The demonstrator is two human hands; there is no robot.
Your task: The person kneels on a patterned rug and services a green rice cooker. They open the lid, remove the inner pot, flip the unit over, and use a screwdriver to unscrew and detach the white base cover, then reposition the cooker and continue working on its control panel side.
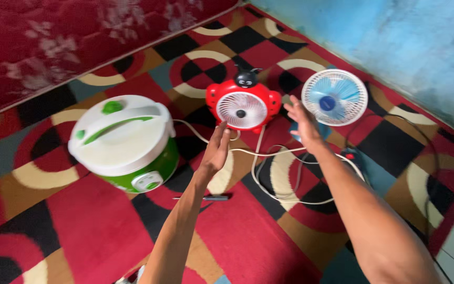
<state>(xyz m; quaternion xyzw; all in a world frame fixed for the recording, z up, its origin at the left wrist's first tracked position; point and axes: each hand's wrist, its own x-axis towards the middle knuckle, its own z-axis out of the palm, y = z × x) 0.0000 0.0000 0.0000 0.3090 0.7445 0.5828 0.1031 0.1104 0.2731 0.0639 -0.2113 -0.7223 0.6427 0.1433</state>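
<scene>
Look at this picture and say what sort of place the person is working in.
Probably the floor of a room in a home. A patterned carpet covers it, a painted blue wall rises at its edge, and household appliances stand there: a green and white rice cooker and two small fans.

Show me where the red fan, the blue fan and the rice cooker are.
red fan [241,110], head view, on its round white front grille.
blue fan [334,98], head view, on the white grille over the blue blades.
rice cooker [119,138], head view, on its white lid.
</scene>
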